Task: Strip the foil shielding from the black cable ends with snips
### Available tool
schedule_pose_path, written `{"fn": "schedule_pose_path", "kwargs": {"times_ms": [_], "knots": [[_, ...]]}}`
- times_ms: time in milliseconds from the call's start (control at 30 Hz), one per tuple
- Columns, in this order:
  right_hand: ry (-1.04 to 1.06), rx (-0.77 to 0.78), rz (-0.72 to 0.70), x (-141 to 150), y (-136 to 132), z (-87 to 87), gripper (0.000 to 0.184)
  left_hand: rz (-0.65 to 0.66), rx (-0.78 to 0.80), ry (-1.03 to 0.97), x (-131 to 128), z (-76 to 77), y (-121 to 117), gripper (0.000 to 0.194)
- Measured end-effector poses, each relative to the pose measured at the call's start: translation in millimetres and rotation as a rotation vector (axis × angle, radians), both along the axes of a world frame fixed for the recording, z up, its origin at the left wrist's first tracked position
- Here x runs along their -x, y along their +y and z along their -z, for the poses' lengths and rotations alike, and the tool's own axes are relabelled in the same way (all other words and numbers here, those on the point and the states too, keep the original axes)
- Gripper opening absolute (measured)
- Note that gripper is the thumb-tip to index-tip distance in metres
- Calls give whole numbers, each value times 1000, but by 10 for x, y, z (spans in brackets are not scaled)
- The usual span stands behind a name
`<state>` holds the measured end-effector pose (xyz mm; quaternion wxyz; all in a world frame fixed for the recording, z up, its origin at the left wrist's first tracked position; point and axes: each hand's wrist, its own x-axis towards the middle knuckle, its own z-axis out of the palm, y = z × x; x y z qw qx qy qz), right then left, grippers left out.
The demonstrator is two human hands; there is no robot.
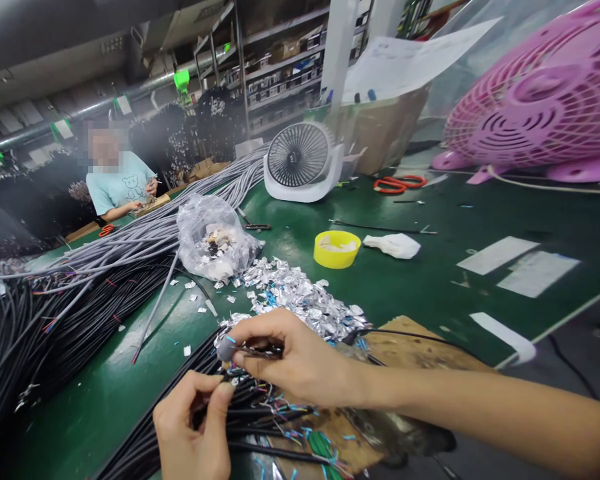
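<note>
From the two working hands, one thick mass of black cables lies at ten o'clock on the green tabletop, with one bundle of grey cables running over its far side. One person in a light blue shirt is at eleven o'clock, one pair of orange scissors nearby. The left hand comes up from six o'clock, thumb and forefinger pinched on one black cable end. One clear bag of scraps sits at twelve. The right hand, its forearm reaching in from four o'clock, grips one dark metal tool, with one small grey piece at its fingertips, just above the left's. One heap of foil scraps lies toward two o'clock, one white fan at one; one yellow ring and one white wad sit nearer two. One pair of red scissors lies beyond them. Two flat white strips are between two and three, one pink fan at two and one curled strip at three.
</note>
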<state>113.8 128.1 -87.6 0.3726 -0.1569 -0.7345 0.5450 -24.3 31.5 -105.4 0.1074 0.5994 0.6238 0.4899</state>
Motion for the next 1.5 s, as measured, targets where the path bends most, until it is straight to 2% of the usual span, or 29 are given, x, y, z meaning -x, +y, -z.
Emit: {"fn": "schedule_pose_path", "kwargs": {"times_ms": [233, 633, 833, 967, 1167, 1267, 1367, 1500], "knots": [[33, 4, 25, -2, 17, -35, 20, 7, 32, -42, 70, -57, -14, 29], [61, 21, -14, -6, 28, -39, 17, 17, 35, -45, 61, -53, -23, 25], [36, -21, 8, 1, 27, -27, 12, 12, 20, -47, 55, -52, -20, 25], [30, 1, -1, 17, 30, -3, 23, 12, 10, -47, 58, -53, -22, 26], [121, -162, 110, -20, -2, -56, 27, -5, -16, -36, 52, -67, -28, 24], [162, -225, 120, -32, -17, -78, 23, -18, -34, -27, 41, -72, -31, 23], [121, -163, 95, -19, -18, -67, 19, -34, -50, -2, 25, -75, -38, 20], [40, 67, 1, 8, 0, -48, 13, -57, -71, 42, 7, -82, -49, 16]]}}
